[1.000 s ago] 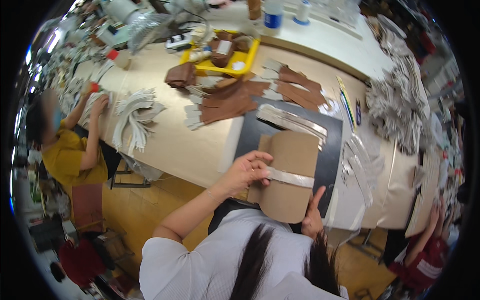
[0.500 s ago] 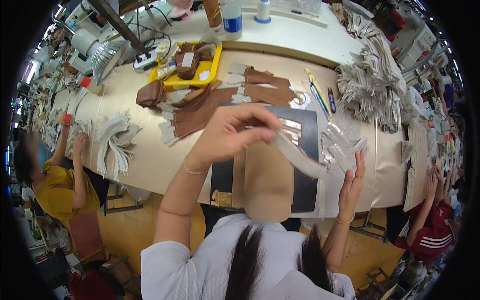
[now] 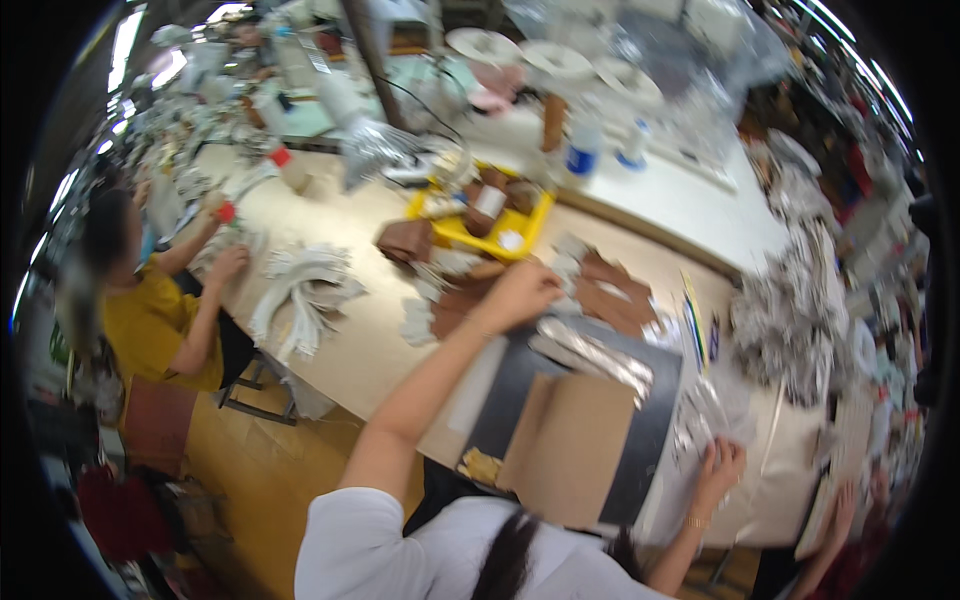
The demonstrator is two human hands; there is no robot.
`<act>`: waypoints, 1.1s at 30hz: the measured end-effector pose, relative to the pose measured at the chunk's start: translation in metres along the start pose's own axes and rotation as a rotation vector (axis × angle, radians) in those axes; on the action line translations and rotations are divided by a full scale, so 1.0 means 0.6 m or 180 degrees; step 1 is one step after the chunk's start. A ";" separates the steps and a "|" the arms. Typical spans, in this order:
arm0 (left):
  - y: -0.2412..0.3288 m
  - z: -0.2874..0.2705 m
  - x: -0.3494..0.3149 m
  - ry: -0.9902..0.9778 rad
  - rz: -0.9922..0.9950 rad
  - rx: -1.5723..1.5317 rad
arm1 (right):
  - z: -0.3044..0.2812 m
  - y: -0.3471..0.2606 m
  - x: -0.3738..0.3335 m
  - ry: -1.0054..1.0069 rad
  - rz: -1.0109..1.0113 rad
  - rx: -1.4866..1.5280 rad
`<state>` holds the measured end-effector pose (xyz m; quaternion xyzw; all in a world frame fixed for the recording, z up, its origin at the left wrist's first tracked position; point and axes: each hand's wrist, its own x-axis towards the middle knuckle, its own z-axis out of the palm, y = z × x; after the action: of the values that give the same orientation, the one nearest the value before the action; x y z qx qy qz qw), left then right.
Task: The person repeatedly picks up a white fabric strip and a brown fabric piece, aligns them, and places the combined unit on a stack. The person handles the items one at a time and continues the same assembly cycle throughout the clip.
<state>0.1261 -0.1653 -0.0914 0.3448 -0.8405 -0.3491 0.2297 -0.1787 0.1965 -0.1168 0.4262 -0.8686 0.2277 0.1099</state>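
My left hand (image 3: 525,293) is stretched out over brown leather-like pieces (image 3: 612,290) with pale backing. Blur hides whether its bent fingers grip one. Below it, shiny clear strips (image 3: 592,358) lie slantwise across the top of a dark board (image 3: 655,400). A tan folded card (image 3: 575,445) rests on that same board. My right hand (image 3: 718,472) is at the right, its fingers apart at the edge of a pile of clear, shiny strips (image 3: 697,415). I see nothing held in it.
A yellow tray (image 3: 545,215) holds brown rolled pieces. Pens (image 3: 695,325) lie to the right, by a tall heap of grey pieces (image 3: 800,310). A bottle (image 3: 582,150) stands on the white ledge. A co-worker in yellow (image 3: 180,325) sits at left, near pale fanned strips (image 3: 300,295).
The view has swung leftward. My left hand has let go of the clear strip, now on the board, and reached to the brown pieces. My right hand has lowered to the strip pile.
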 end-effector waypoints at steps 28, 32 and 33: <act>-0.009 0.052 0.124 0.0295 -0.0340 0.1219 | 0.008 -0.043 -0.036 0.0149 -0.0061 0.0233; 0.014 0.046 0.135 0.0333 -0.0255 0.1116 | 0.005 -0.043 -0.030 0.0145 -0.0206 0.0109; 0.021 0.041 0.137 0.0327 -0.0262 0.1054 | 0.005 -0.045 -0.029 0.0170 -0.0251 0.0082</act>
<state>0.0515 -0.2088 -0.0860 0.4294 -0.8589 -0.1969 0.1979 -0.1468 0.1927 -0.1181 0.4552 -0.8449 0.2456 0.1365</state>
